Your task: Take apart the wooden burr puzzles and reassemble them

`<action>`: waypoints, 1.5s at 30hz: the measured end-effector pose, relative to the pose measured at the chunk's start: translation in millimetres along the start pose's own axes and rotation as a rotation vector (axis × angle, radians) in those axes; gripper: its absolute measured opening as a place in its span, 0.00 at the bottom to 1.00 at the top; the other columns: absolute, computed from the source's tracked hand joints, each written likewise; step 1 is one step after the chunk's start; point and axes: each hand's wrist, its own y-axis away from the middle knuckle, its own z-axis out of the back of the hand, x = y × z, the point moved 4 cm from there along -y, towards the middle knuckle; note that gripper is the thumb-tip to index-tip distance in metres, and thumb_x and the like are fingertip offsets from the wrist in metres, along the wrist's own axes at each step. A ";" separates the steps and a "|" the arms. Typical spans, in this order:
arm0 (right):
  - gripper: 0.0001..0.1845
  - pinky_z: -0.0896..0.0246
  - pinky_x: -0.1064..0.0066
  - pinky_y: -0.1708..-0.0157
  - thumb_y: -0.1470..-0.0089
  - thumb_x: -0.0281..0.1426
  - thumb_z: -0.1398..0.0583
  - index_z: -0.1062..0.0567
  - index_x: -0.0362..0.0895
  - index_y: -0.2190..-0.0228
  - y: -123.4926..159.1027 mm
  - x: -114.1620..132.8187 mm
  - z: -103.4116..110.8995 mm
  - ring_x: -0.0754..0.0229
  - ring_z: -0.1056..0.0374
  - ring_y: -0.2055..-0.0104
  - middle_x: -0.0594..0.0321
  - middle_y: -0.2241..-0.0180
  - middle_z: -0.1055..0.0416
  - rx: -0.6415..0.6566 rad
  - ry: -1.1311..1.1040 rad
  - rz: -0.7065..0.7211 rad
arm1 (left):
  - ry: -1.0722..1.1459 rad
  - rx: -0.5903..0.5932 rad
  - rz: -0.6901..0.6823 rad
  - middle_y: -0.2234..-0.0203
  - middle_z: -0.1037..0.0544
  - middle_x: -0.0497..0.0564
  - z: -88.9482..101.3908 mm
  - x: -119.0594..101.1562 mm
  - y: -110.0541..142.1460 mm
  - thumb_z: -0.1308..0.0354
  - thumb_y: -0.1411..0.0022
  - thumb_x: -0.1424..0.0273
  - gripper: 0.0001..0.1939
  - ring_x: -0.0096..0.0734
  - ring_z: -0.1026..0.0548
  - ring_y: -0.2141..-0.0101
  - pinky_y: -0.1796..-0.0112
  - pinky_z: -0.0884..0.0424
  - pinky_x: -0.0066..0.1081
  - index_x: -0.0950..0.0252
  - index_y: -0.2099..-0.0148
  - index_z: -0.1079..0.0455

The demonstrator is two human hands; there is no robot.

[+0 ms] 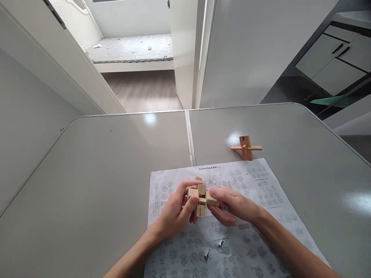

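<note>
A light wooden interlocking block puzzle point(201, 190) is held between both hands, just over a printed sheet. My left hand point(178, 208) wraps its fingers and thumb around the puzzle's left side. On the other side, my right hand point(232, 204) pinches a right-hand wooden piece point(211, 198) between thumb and fingers. Blocks stick out of the puzzle in several directions, and part of it is hidden behind the left fingers. Beneath the hands lies the instruction sheet point(261, 200), with rows of small line drawings and two small torn spots.
A second wooden puzzle of crossed pieces point(246, 148) stands past the sheet's upper edge. The grey table point(116, 166) has a seam point(189, 135) running through its far half. Beyond it are a doorway, a bed point(133, 48) and white cabinets point(333, 54).
</note>
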 end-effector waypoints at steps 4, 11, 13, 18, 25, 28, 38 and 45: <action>0.35 0.42 0.73 0.80 0.25 0.52 0.54 0.32 0.44 0.77 -1.2 2.9 -1.7 0.67 0.46 0.85 0.71 0.86 0.41 -0.012 0.072 0.035 | -0.005 -0.065 0.023 0.76 0.29 0.42 1.1 3.4 -0.1 0.52 0.24 0.47 0.26 0.23 0.30 0.80 0.76 0.32 0.25 0.63 0.40 0.36; 0.26 0.39 0.71 0.75 0.29 0.54 0.46 0.33 0.45 0.66 -1.4 9.1 -7.2 0.66 0.40 0.81 0.72 0.81 0.35 -0.104 0.232 0.147 | -0.020 -0.107 0.033 0.79 0.31 0.40 1.5 2.8 -1.2 0.52 0.24 0.47 0.26 0.23 0.33 0.82 0.77 0.34 0.24 0.63 0.42 0.35; 0.24 0.40 0.72 0.76 0.29 0.53 0.45 0.33 0.45 0.64 -1.3 9.0 -7.8 0.66 0.40 0.81 0.73 0.81 0.35 -0.149 0.262 0.162 | -0.028 -0.110 0.028 0.79 0.30 0.41 1.7 3.0 -0.9 0.52 0.24 0.47 0.25 0.23 0.33 0.82 0.77 0.34 0.24 0.63 0.42 0.35; 0.20 0.46 0.75 0.79 0.30 0.50 0.41 0.33 0.45 0.60 -0.7 4.5 -4.3 0.68 0.44 0.82 0.76 0.80 0.38 -0.268 0.269 0.217 | -0.058 -0.107 0.023 0.77 0.30 0.41 1.9 4.1 -0.4 0.52 0.23 0.49 0.24 0.22 0.32 0.81 0.76 0.32 0.24 0.62 0.42 0.35; 0.16 0.47 0.74 0.78 0.29 0.46 0.41 0.33 0.47 0.53 0.5 0.7 -2.0 0.68 0.44 0.79 0.72 0.73 0.35 -0.311 0.287 0.220 | -0.085 -0.110 0.025 0.77 0.31 0.41 2.2 2.4 -0.1 0.52 0.23 0.49 0.22 0.24 0.32 0.79 0.74 0.31 0.25 0.61 0.42 0.35; 0.16 0.45 0.73 0.76 0.29 0.46 0.42 0.33 0.47 0.51 0.5 4.0 -3.8 0.67 0.43 0.77 0.72 0.72 0.35 -0.314 0.298 0.221 | -0.115 -0.117 0.005 0.75 0.30 0.42 2.5 -0.5 -0.5 0.52 0.23 0.49 0.22 0.24 0.31 0.77 0.74 0.32 0.25 0.61 0.44 0.34; 0.16 0.44 0.71 0.74 0.28 0.46 0.43 0.31 0.46 0.52 2.2 10.0 -5.3 0.65 0.42 0.76 0.73 0.75 0.38 -0.324 0.352 0.226 | -0.164 -0.126 -0.024 0.70 0.25 0.46 4.5 0.5 -1.3 0.52 0.22 0.51 0.20 0.27 0.28 0.72 0.70 0.33 0.26 0.60 0.44 0.33; 0.15 0.43 0.71 0.74 0.28 0.45 0.43 0.30 0.46 0.53 2.2 8.7 -3.5 0.66 0.41 0.75 0.71 0.73 0.38 -0.342 0.360 0.217 | -0.192 -0.124 -0.034 0.70 0.26 0.45 4.3 -0.8 -1.2 0.52 0.22 0.52 0.18 0.25 0.31 0.72 0.69 0.34 0.26 0.60 0.45 0.33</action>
